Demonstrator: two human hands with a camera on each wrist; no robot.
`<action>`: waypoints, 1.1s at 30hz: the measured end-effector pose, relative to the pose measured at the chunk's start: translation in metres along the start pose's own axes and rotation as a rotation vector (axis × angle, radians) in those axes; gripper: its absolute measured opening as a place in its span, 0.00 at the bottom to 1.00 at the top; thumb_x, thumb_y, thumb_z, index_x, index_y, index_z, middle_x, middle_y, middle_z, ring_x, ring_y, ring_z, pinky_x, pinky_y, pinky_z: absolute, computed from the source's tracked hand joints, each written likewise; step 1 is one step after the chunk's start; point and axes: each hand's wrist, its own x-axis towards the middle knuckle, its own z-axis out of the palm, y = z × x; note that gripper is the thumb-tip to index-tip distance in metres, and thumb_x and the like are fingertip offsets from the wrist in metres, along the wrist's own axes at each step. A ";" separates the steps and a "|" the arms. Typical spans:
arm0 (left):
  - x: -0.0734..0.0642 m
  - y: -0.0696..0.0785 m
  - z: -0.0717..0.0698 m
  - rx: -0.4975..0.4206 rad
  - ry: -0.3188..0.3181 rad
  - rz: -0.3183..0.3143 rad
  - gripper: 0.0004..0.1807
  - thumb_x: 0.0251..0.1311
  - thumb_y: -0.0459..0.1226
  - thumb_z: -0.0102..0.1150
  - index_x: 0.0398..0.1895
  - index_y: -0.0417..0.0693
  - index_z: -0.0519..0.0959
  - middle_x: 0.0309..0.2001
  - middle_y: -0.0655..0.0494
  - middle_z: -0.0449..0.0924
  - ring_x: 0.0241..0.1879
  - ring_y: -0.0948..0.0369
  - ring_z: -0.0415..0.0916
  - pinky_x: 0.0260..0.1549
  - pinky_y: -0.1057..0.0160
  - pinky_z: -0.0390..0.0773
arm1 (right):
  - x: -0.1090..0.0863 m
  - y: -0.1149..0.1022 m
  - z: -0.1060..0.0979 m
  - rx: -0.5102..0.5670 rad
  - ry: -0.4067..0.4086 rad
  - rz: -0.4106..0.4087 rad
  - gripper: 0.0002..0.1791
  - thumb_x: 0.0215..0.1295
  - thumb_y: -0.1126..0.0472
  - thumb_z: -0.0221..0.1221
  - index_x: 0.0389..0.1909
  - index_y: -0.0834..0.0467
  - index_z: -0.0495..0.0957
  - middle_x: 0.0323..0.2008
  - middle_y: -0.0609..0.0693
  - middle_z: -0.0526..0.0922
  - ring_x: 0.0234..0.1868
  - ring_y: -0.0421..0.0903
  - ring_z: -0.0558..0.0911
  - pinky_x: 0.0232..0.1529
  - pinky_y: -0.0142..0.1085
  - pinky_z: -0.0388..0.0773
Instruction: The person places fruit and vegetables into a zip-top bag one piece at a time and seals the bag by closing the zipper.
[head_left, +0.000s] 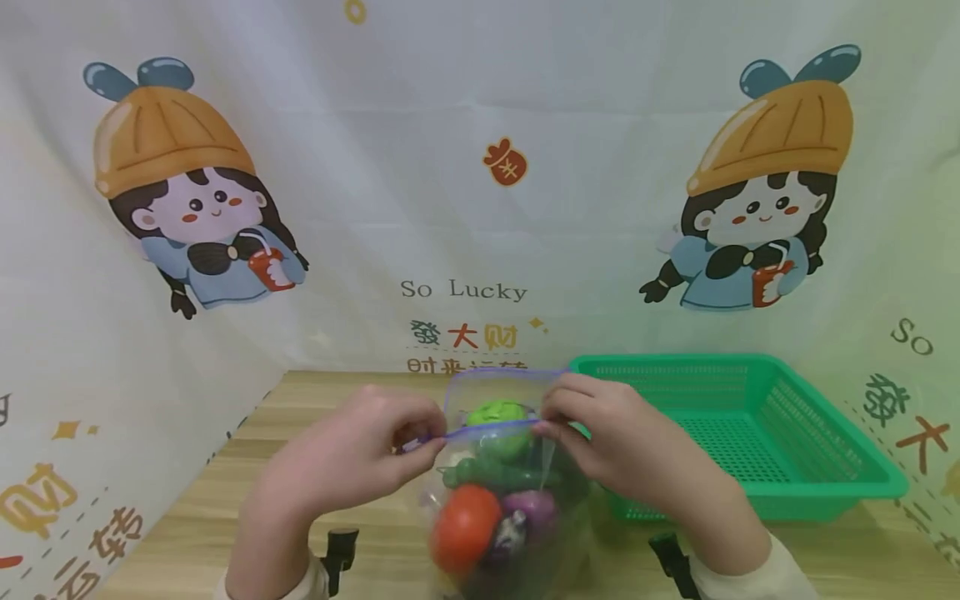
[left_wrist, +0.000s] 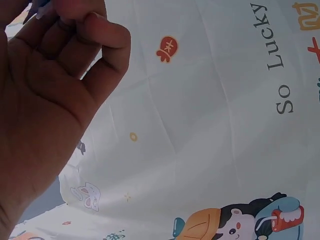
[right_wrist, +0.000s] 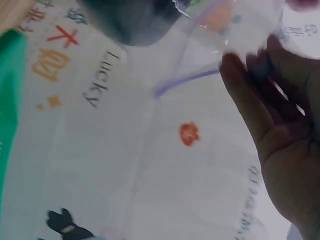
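Observation:
A clear plastic bag with a purple-edged mouth stands in front of me in the head view, its top held up. Through its wall show a red tomato, a purple round vegetable, a long green vegetable and a leafy green one near the mouth. My left hand pinches the mouth's left end between thumb and fingers. At the right end of the purple edge, my right hand pinches the plastic. The right wrist view shows the purple strip running to the fingertips.
A green plastic basket with perforated sides sits on the wooden table, right of the bag and behind my right forearm. Behind the table hangs a printed white cloth, with cloth at both sides too.

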 end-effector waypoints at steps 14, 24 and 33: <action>0.013 0.014 0.015 -0.067 0.024 0.250 0.03 0.72 0.35 0.67 0.45 0.50 0.86 0.38 0.64 0.86 0.37 0.73 0.78 0.40 0.71 0.83 | 0.009 0.003 0.010 -0.139 0.088 0.127 0.12 0.68 0.66 0.69 0.52 0.58 0.87 0.55 0.53 0.88 0.51 0.49 0.90 0.48 0.41 0.90; 0.015 0.005 0.024 -0.017 0.060 0.312 0.13 0.70 0.26 0.65 0.49 0.53 0.88 0.44 0.65 0.86 0.43 0.69 0.81 0.45 0.71 0.83 | 0.000 -0.055 0.000 -0.059 -0.083 0.024 0.18 0.71 0.40 0.67 0.28 0.44 0.76 0.20 0.31 0.69 0.21 0.24 0.60 0.22 0.17 0.57; 0.023 0.007 0.031 0.202 0.207 0.360 0.10 0.60 0.31 0.77 0.40 0.54 0.86 0.51 0.62 0.84 0.53 0.62 0.76 0.56 0.61 0.79 | 0.002 -0.047 0.018 -0.138 0.006 -0.056 0.16 0.68 0.62 0.68 0.23 0.48 0.74 0.15 0.37 0.63 0.18 0.27 0.55 0.21 0.17 0.51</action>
